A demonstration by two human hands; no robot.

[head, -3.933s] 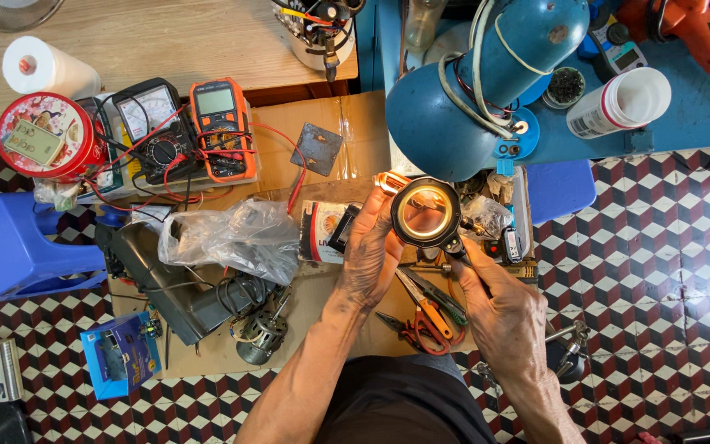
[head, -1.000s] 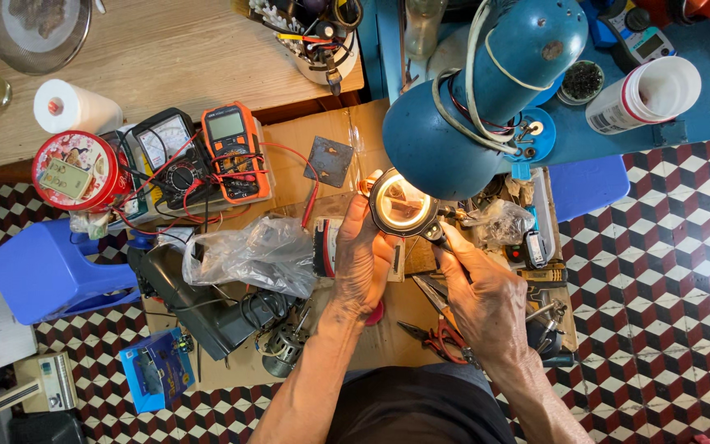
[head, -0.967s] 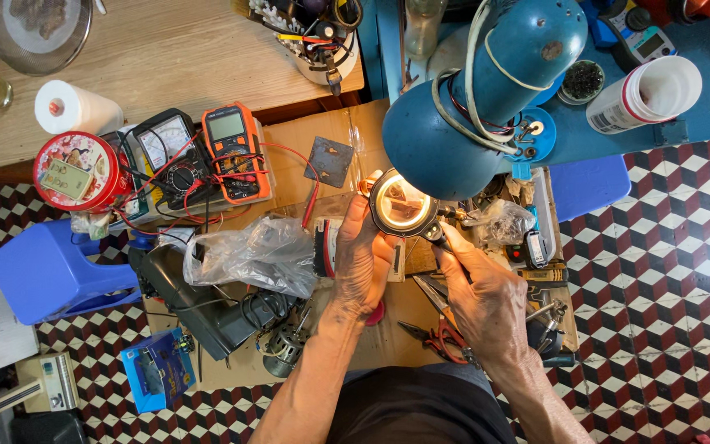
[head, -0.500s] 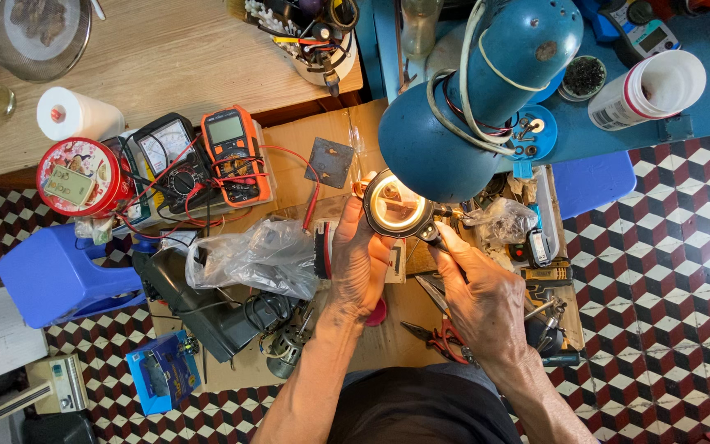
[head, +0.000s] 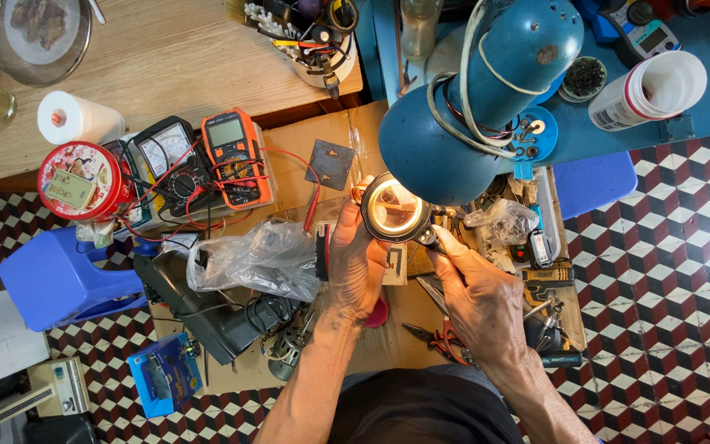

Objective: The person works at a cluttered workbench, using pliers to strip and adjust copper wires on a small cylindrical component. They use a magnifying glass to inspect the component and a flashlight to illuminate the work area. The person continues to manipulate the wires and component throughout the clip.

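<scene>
The round magnifying glass [head: 394, 208] has a black rim and a lens glowing warm yellow; it sits just below the shade of the blue desk lamp [head: 470, 99], its black handle running down to the right. The right hand [head: 482, 300] pinches that handle between its fingertips; the left hand [head: 357, 263], just left of the lens, has its fingers curled at the rim, though what they grasp cannot be told; red-handled pliers [head: 445, 341] lie below the lens, near the right hand.

Part under left hand [head: 357, 261] hidden – magnifier [head: 394, 209] glare blurs it; blue lamp [head: 474, 99] covers the bench behind.
</scene>
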